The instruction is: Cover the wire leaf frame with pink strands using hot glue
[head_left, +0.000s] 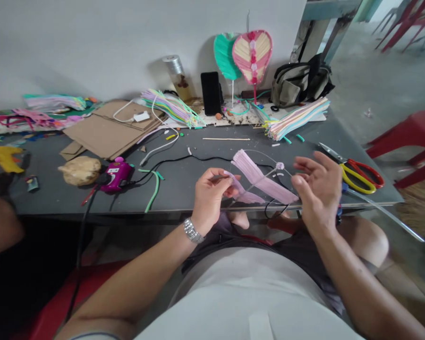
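Note:
My left hand (212, 191) pinches a pale pink strip (246, 192), which looks like pipe cleaners laid side by side, at the table's front edge. A second, wider pink strip (264, 177) lies slanted just beyond it. Across both runs a thin pale stem (260, 179) with a small pinkish knob (280, 165) at its far end. A fine wire loop curves around the strips. To the right, my right hand (318, 189) is raised with its fingers apart, its thumb close to the wire; nothing shows in its grasp.
Scissors (361, 177) lie at right beside a silvery rod (389, 217). A purple corded device (116, 175) sits left. Behind are pipe-cleaner bundles (297, 119), a phone (211, 93), cardboard (109, 127) and two heart-shaped fans (253, 56). Another person's arm (2, 217) is at far left.

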Demonstrator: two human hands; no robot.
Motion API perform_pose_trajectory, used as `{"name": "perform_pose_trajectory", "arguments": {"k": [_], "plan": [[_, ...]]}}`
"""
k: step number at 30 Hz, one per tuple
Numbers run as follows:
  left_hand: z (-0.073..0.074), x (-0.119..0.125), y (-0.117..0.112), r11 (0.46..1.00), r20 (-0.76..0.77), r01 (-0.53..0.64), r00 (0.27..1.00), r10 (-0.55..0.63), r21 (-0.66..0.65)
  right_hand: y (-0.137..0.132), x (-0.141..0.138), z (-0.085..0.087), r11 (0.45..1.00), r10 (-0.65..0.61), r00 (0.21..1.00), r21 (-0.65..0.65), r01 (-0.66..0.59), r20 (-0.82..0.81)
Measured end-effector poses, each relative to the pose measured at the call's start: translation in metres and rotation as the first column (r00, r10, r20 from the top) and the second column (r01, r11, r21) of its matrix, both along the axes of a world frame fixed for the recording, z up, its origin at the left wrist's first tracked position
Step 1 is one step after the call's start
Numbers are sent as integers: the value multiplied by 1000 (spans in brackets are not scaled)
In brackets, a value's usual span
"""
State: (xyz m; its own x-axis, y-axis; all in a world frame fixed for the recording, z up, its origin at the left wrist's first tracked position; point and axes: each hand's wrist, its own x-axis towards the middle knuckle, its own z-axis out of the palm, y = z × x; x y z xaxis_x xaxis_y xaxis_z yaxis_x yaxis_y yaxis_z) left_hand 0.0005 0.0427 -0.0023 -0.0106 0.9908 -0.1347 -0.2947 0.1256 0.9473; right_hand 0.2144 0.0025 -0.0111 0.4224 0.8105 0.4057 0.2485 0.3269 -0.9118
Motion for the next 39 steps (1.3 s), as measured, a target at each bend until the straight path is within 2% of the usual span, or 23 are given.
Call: {"name": "perform_pose_trajectory", "arguments": {"k": [2, 3, 6, 8, 11, 16, 25, 32, 36, 39], "plan": [[2, 1, 4, 999, 57, -30, 998, 32, -40, -17, -12, -11, 990, -24, 987, 130, 45, -156], [3, 3, 5, 998, 86, -37, 995, 42, -56, -25, -20, -18, 992, 12, 977, 122, 15, -212], [7, 9, 4, 996, 164, -27, 986, 41, -85, -39, -43, -35, 992, 103, 920, -26, -122, -379], [10, 15, 1, 995, 203, -3, 979, 23, -97, -37, -53, -39, 960, 142, 888, -156, -231, -438], [14, 23, -6, 994, 228, 20, 974, 5, -109, -26, -58, -36, 943, 141, 910, -228, -244, -389], [16, 29, -10, 994, 232, 30, 973, -4, -106, -15, -58, -38, 969, 119, 919, -157, -190, -375], [10, 38, -10, 995, 208, 37, 978, -17, -90, -11, -58, -47, 973, 84, 921, -166, -158, -379], [10, 29, -15, 995, 138, 78, 988, -69, -61, -12, -53, -47, 978, 67, 941, -165, -128, -331], [8, 22, -13, 996, 112, 67, 992, -61, -55, -13, -51, -47, 974, 82, 947, -175, -142, -311], [9, 15, -8, 992, 124, 105, 988, -96, -65, -13, -52, -46, 970, 96, 944, -183, -159, -314]]}}
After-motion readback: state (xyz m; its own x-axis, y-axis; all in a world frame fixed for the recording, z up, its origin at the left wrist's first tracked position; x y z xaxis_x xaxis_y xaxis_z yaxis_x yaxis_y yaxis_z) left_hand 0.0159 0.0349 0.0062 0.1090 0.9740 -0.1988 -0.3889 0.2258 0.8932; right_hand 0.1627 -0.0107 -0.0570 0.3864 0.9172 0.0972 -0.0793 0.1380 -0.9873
